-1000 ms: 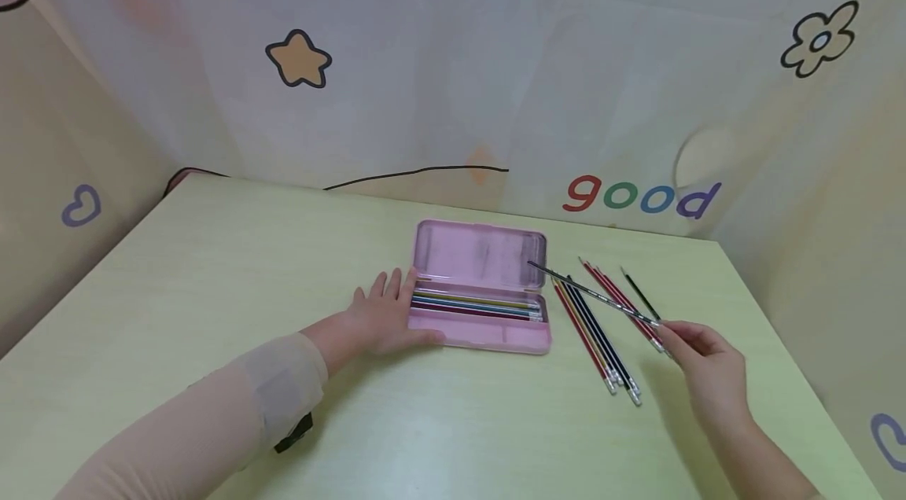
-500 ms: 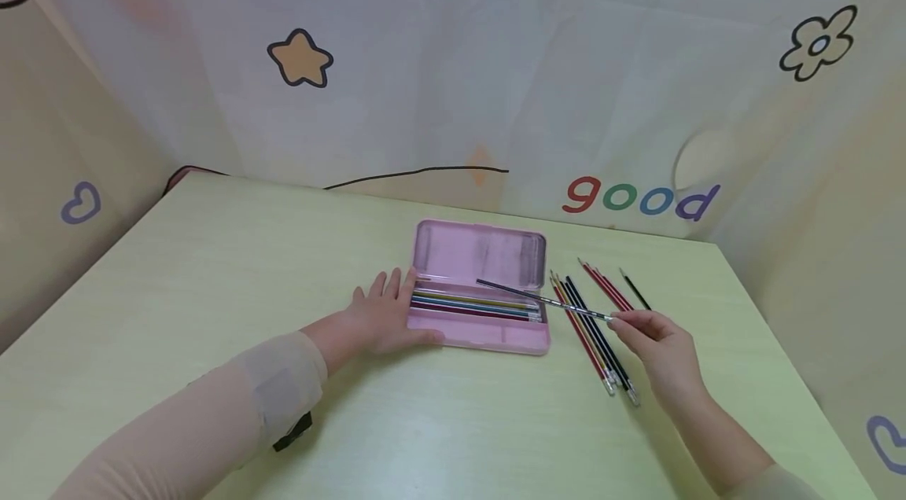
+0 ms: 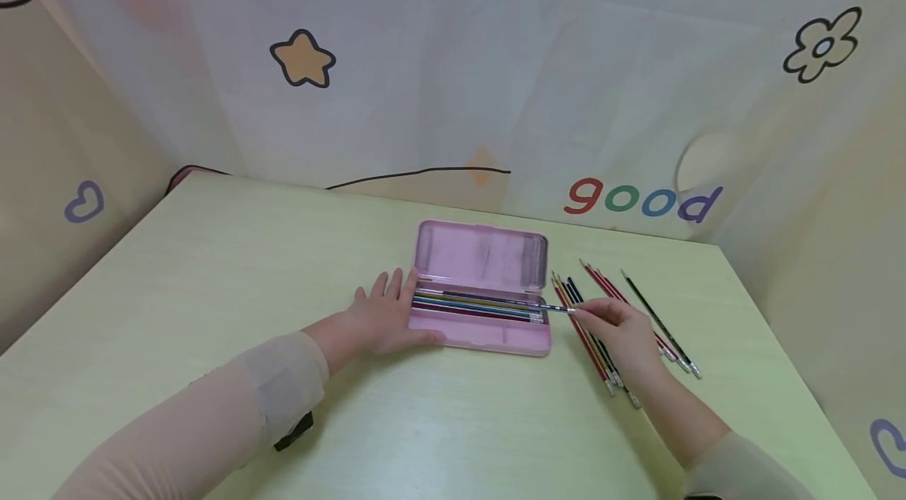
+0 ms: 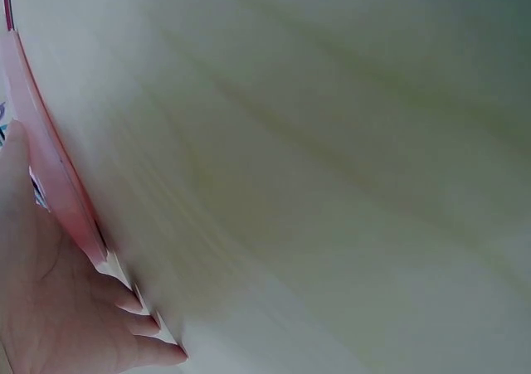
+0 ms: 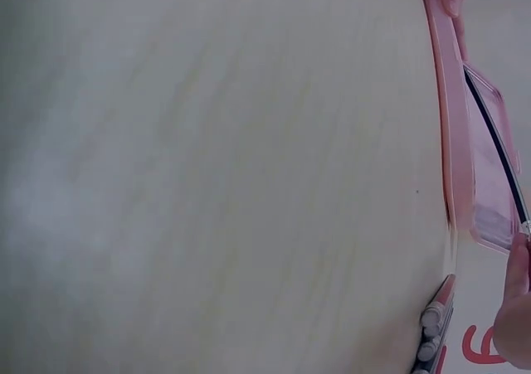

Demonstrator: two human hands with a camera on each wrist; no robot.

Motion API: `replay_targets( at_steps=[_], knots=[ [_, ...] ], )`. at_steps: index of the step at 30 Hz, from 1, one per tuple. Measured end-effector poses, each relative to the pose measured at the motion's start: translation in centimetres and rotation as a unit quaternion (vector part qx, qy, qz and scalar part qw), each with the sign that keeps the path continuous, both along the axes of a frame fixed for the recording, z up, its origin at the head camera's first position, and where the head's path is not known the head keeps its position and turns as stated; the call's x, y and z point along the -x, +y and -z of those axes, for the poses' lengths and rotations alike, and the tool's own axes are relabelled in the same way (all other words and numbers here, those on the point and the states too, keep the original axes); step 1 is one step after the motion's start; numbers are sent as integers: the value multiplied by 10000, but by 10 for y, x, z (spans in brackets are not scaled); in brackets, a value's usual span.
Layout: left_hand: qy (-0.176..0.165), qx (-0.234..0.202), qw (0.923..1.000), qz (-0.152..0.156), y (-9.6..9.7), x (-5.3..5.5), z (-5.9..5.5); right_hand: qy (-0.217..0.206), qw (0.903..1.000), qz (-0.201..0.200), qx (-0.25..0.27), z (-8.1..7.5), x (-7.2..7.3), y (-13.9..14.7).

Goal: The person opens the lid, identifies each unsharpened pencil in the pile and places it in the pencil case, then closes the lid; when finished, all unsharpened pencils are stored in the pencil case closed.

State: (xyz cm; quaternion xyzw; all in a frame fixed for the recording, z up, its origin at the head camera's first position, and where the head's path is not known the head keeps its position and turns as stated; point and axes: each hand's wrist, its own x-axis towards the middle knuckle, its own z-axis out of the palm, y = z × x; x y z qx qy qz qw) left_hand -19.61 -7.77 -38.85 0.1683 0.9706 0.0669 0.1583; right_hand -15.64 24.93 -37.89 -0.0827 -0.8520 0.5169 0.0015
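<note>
A pink pencil case [image 3: 467, 336] lies unfolded on the table, its lid [image 3: 481, 256] tipped back. Several pencils [image 3: 474, 310] in gold, blue and dark red lie side by side in its tray. My left hand [image 3: 385, 319], fingers spread, rests against the case's left end with the thumb along the front edge. The thumb and fingers of my right hand [image 3: 626, 335] pinch a dark patterned pencil [image 3: 561, 308] near its eraser end. Its point side reaches left over the tray; the eraser end sticks out past the right rim. In the right wrist view this dark pencil [image 5: 496, 142] slants across the case.
Right of the case lies a bundle of pencils [image 3: 591, 343], red, gold and dark, partly under my right hand. Farther right are red pencils [image 3: 672, 351] and a dark green pencil [image 3: 661, 319]. A printed cloth backdrop [image 3: 453, 91] stands behind the table.
My right hand has carried the dark patterned pencil leftward and down, from above the loose pencils to over the case's tray. My left hand has stayed at the case's left end.
</note>
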Motion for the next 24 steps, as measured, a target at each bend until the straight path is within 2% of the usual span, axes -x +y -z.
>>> replay_targets(
  at_steps=[9,24],
  knots=[
    [-44,-28,10000,-19,-1,0,0,78,9996,112,-250,3,13,-11],
    [-49,-21,10000,-21,0,0,0,283,9989,-119,-346,6,26,-28]
  ],
)
